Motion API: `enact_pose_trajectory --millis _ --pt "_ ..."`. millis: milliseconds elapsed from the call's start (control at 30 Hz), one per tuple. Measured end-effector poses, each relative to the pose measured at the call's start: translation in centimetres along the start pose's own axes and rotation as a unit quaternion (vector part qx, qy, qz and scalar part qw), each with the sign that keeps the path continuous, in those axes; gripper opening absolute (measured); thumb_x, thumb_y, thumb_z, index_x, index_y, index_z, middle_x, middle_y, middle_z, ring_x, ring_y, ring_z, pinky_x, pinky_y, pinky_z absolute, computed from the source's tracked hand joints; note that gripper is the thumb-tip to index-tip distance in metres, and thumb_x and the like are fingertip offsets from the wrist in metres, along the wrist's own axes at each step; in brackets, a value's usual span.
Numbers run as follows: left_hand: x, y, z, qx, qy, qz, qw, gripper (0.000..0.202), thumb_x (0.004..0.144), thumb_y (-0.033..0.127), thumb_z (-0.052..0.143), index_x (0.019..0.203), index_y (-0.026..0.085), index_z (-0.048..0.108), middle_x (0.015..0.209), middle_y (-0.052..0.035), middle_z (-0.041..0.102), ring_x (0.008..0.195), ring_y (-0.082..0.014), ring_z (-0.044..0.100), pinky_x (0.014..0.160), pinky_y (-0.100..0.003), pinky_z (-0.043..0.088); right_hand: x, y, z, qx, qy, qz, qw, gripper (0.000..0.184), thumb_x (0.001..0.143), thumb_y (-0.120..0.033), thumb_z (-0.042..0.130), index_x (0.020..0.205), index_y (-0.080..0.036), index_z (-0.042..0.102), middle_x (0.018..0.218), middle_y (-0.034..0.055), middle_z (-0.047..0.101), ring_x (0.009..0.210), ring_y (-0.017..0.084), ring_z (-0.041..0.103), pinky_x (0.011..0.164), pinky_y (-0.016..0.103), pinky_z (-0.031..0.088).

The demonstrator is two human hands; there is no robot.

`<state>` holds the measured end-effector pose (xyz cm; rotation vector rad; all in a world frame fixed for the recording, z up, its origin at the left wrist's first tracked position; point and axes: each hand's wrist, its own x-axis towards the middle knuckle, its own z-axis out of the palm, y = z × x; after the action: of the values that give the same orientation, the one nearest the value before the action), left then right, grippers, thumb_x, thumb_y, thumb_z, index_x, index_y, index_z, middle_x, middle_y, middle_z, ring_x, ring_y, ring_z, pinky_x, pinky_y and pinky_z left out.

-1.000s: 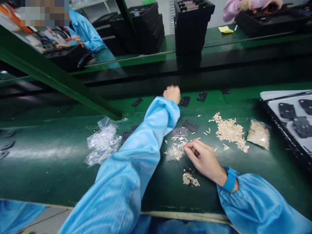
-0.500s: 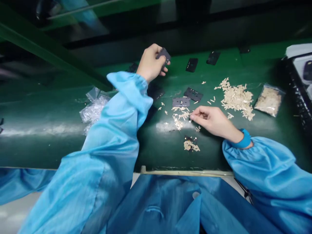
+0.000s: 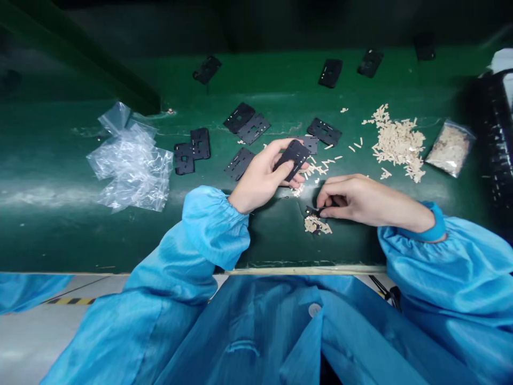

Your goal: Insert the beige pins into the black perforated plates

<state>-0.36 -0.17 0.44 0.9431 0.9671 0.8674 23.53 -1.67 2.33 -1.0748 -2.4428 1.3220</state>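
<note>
My left hand (image 3: 262, 176) is closed round a small black slotted plate (image 3: 293, 155), held just above the green bench (image 3: 72, 235). My right hand (image 3: 356, 199) rests on the bench beside it, fingers pinched together over a small heap of pale slivers (image 3: 316, 225); what the pinch holds is too small to make out. More black plates (image 3: 246, 123) lie flat behind my left hand. Loose pale slivers (image 3: 320, 167) are scattered between the two hands.
A crumpled pile of clear plastic bags (image 3: 128, 160) lies at the left. A large heap of pale slivers (image 3: 396, 141) and a filled clear bag (image 3: 451, 147) sit at the right. Three black plates (image 3: 331, 72) lie farther back. A dark tray edge (image 3: 491, 139) stands far right.
My left hand reached to the back, picked up a black plate and brought it near, in front of me. My right hand slid toward the small heap. The view tilted down.
</note>
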Motion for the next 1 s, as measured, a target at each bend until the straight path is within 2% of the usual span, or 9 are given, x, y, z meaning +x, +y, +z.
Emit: enact_pose_trajectory --millis 133,267,400,533,633,700,767,867,1000 --pt "0.0 -0.2 0.3 0.009 0.008 -0.004 1.000 0.042 0.078 0.024 0.081 0.117 0.020 0.065 0.097 -0.0099 0.076 0.070 -0.0198 0.075 0.058 -0.030 0.063 0.5 -0.8 1.1 -0.022 0.044 -0.016 0.999 0.006 0.093 -0.025 0.069 0.089 -0.022 0.072 0.086 0.0012 0.069 0.070 0.014 0.059 0.064 0.029 0.042" --pt "0.0 -0.3 0.3 0.022 0.029 0.013 0.999 0.032 0.079 0.021 0.078 0.108 0.019 0.065 0.097 -0.0093 0.076 0.064 -0.0168 0.072 0.051 -0.026 0.058 0.3 -1.6 2.6 -0.110 0.068 0.048 0.990 0.009 0.090 -0.028 0.073 0.092 -0.021 0.068 0.090 0.0032 0.067 0.073 0.017 0.059 0.066 0.031 0.041" --pt "0.0 -0.5 0.1 0.052 0.021 0.017 0.998 0.026 0.082 0.019 0.072 0.105 0.019 0.061 0.092 -0.0081 0.076 0.060 -0.0164 0.070 0.045 -0.024 0.053 0.1 -2.3 3.5 -0.147 0.082 0.092 0.981 0.002 0.093 -0.021 0.064 0.092 -0.021 0.066 0.090 0.0046 0.066 0.071 0.018 0.059 0.064 0.032 0.040" --pt "-0.1 -0.5 0.1 0.073 0.028 0.008 0.997 0.025 0.081 0.017 0.071 0.102 0.021 0.058 0.084 -0.0040 0.075 0.053 -0.0138 0.066 0.042 -0.023 0.048 0.2 -1.8 2.8 -0.053 0.076 0.084 0.992 0.007 0.092 -0.020 0.063 0.086 -0.020 0.066 0.081 0.0021 0.066 0.066 0.015 0.057 0.063 0.030 0.042" --pt "-0.4 -0.1 0.4 0.105 0.021 0.002 0.994 0.024 0.081 0.015 0.070 0.101 0.020 0.059 0.083 -0.0037 0.075 0.049 -0.0101 0.059 0.039 -0.021 0.041 0.3 -1.1 1.8 0.068 0.089 0.089 0.990 0.013 0.094 -0.029 0.063 0.084 -0.020 0.065 0.071 -0.0003 0.062 0.060 0.013 0.053 0.056 0.027 0.040" --pt "-0.7 0.3 0.6 0.128 -0.009 -0.021 0.992 0.023 0.082 0.016 0.070 0.102 0.019 0.059 0.083 -0.0039 0.075 0.049 -0.0077 0.055 0.040 -0.019 0.039 0.4 -0.8 1.4 0.117 0.127 0.089 0.981 0.019 0.097 -0.035 0.061 0.087 -0.020 0.064 0.069 -0.0006 0.060 0.058 0.013 0.051 0.053 0.026 0.039" --pt "-1.0 0.7 0.8 0.119 -0.049 -0.052 0.990 0.022 0.086 0.022 0.070 0.105 0.017 0.060 0.086 -0.0046 0.074 0.052 -0.0062 0.053 0.041 -0.018 0.038 0.5 -0.7 1.4 0.091 0.190 0.051 0.976 0.018 0.099 -0.035 0.060 0.090 -0.019 0.064 0.076 0.0015 0.061 0.062 0.013 0.052 0.054 0.027 0.041" --pt "-1.3 0.7 1.0 0.058 -0.090 -0.084 0.991 0.024 0.091 0.034 0.068 0.104 0.016 0.059 0.088 -0.0042 0.071 0.055 -0.0052 0.052 0.041 -0.016 0.036 0.6 -0.5 1.9 -0.030 0.270 -0.067 0.960 0.007 0.100 -0.023 0.058 0.095 -0.021 0.062 0.092 0.0060 0.064 0.080 0.018 0.059 0.068 0.030 0.048" --pt "-1.4 0.4 1.0 0.012 -0.088 -0.094 0.992 0.033 0.083 0.033 0.079 0.100 0.016 0.058 0.076 0.0018 0.060 0.055 -0.0038 0.049 0.042 -0.015 0.033 0.9 -0.2 2.8 -0.139 0.286 -0.169 0.933 0.016 0.100 -0.013 0.056 0.111 -0.024 0.061 0.104 0.0076 0.066 0.096 0.020 0.063 0.081 0.033 0.053"
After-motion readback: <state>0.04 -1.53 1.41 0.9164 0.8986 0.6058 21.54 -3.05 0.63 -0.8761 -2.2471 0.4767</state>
